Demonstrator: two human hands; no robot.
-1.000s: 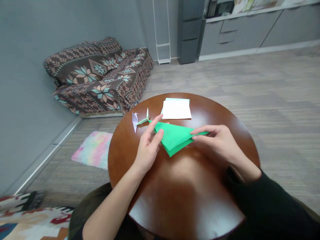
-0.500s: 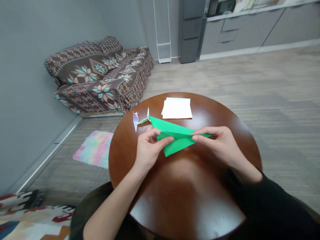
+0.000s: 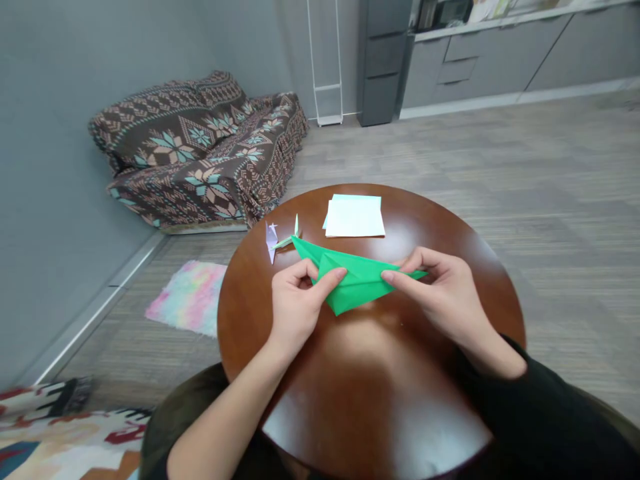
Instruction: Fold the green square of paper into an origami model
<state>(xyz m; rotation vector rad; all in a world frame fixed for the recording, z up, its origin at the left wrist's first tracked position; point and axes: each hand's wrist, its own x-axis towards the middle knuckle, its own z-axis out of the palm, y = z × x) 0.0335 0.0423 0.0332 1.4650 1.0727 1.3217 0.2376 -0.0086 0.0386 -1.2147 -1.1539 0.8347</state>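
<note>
Green paper (image 3: 364, 283), bent into a long pointed shape with a flap hanging toward the wearer, is held over the middle of the table (image 3: 373, 393). Folding looks to be the step in hand: a layer is lifted near the left thumb and seems not yet pressed flat. Judging by that, the next move calls for lining up the layers, then running a thumb along the crease without slipping.

The left hand (image 3: 296, 300) is nearly closed, pinching the paper's left part, thumb on the near face. The right hand (image 3: 447, 288) pinches near the right tip, thumb in front, fingers curled behind. All 2 thumbs lie on the paper, well apart. Beyond are the sheets (image 3: 355, 219).
</note>
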